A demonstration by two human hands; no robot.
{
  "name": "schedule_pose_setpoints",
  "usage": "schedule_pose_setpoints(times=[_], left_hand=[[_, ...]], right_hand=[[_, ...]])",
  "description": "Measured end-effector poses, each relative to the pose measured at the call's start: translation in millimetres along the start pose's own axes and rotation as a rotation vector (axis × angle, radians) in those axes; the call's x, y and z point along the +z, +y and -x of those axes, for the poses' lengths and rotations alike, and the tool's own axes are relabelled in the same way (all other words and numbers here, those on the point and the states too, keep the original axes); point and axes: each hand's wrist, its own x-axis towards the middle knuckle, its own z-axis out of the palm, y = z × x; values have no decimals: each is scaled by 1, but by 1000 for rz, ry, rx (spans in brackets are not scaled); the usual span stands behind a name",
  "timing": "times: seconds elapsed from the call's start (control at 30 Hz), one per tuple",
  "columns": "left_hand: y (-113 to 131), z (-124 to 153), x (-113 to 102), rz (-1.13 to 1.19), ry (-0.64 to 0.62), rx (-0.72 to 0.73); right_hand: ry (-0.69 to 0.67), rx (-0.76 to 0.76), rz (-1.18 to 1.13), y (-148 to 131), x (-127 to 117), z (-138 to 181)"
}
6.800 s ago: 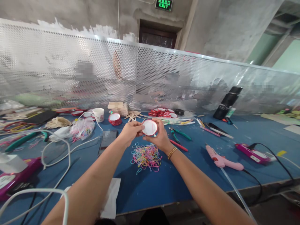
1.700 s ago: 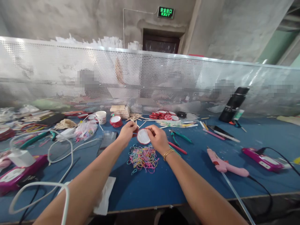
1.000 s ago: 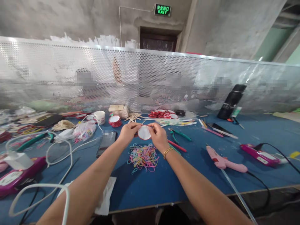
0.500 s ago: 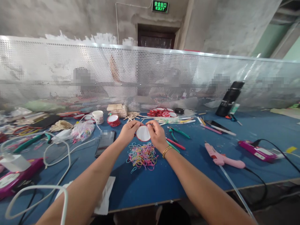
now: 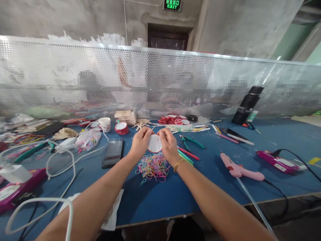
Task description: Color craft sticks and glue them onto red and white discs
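Between my two hands is a round white disc with a red rim (image 5: 154,143), held up above the blue table. My left hand (image 5: 140,140) pinches its upper left edge with thumb and fingers. On the other side my right hand (image 5: 168,141), with a gold bracelet (image 5: 178,164) at the wrist, grips the upper right edge. Just below the disc lies a heap of small coloured plastic loops (image 5: 153,167). Green-handled pliers (image 5: 194,142) and a red pen (image 5: 192,154) rest to the right of my right hand. The fingertips partly cover the disc's top edge.
A pink glue gun (image 5: 239,170) lies at right, near a purple power strip (image 5: 277,162). A phone (image 5: 112,153), paper cup (image 5: 104,124) and white cable (image 5: 72,167) are at left. Stacked red-rimmed discs (image 5: 121,128) and a black bottle (image 5: 247,105) stand toward the perforated metal screen (image 5: 160,80).
My left hand has shifted slightly to the right, closer to my right hand, and covers more of the disc's left edge. The disc stays held in both hands.
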Motion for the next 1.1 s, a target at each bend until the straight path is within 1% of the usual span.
schedule_pose_setpoints(times=[0.13,0.3,0.5,0.77,0.87,1.0,1.1], left_hand=[[1,1,2,7,-8,-4],[1,2,2,-33,0,8],[5,2,1,-98,4,-13],[0,-1,2,-100,-1,-45],[3,-2,2,-31,-50,-139],[9,2,1,27,-243,-379],[10,4,-1,88,-354,-491]], right_hand=[[6,3,19,0,-1,0],[9,0,33,-1,-1,0],[18,6,61,1,-1,0],[25,-6,98,6,0,0],[36,-3,151,8,0,0],[69,19,204,14,-2,-3],[98,22,237,17,-5,-6]])
